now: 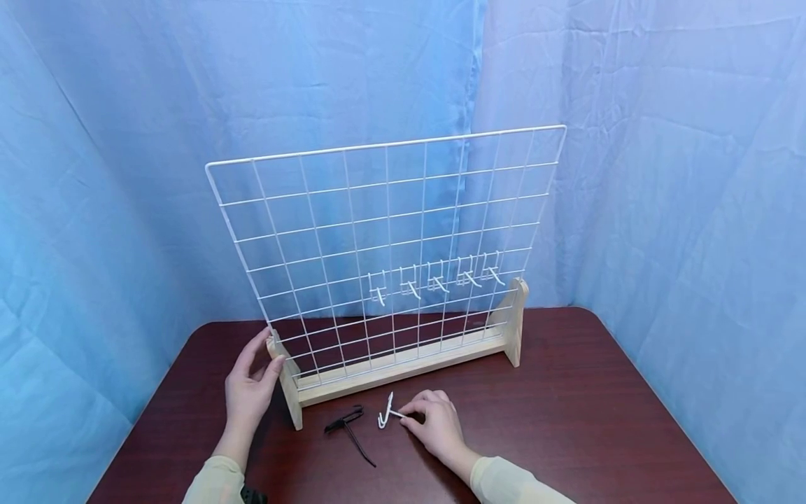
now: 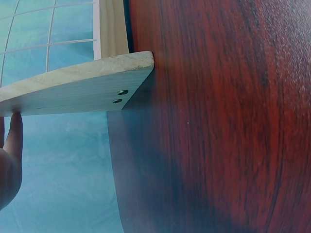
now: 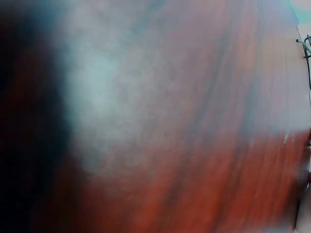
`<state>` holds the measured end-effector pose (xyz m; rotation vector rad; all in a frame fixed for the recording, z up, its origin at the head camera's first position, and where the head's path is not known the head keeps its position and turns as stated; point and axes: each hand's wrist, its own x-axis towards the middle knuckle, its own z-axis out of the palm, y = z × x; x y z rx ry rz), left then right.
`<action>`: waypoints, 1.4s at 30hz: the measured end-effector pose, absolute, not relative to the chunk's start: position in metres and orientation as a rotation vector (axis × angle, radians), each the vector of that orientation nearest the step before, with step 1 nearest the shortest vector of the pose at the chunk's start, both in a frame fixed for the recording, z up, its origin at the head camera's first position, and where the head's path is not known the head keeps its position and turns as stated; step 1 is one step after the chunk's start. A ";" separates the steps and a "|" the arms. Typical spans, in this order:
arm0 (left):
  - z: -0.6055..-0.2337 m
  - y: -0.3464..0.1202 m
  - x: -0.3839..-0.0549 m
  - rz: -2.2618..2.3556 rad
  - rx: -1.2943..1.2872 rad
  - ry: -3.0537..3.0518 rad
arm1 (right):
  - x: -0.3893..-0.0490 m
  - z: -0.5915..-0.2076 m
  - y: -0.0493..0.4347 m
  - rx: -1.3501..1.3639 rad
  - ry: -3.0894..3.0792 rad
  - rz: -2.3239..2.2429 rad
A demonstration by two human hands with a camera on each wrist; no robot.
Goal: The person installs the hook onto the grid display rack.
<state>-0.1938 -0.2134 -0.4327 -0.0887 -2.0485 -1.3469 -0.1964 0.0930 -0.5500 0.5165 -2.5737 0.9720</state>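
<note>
A white wire grid panel [image 1: 390, 203] stands tilted in a wooden stand [image 1: 403, 364]. My left hand [image 1: 247, 395] holds the stand's left upright near its top, thumb and fingers on the wood. In the left wrist view, fingertips [image 2: 16, 124] touch the outer face of that upright [image 2: 77, 92]. With thumb and fingertips, my right hand [image 1: 437, 427] pinches the arm of a white hook [image 1: 387, 411] in front of the stand. A black hook [image 1: 346, 423] lies on the table left of it. The right wrist view is mostly blurred.
Several white hooks [image 1: 439, 281] hang in a row on the grid's lower right part. The dark red table [image 1: 585, 406] has rounded back corners, and pale blue curtains [image 1: 283, 77] surround it.
</note>
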 end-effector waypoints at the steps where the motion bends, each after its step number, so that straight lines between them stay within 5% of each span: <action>1: -0.433 -0.213 -0.194 -1.349 -0.089 -2.047 | -0.196 -0.550 0.093 0.515 -2.571 0.974; 42: -0.431 -0.212 -0.194 -1.349 -0.077 -2.043 | -0.203 -0.538 0.086 0.592 -2.364 1.198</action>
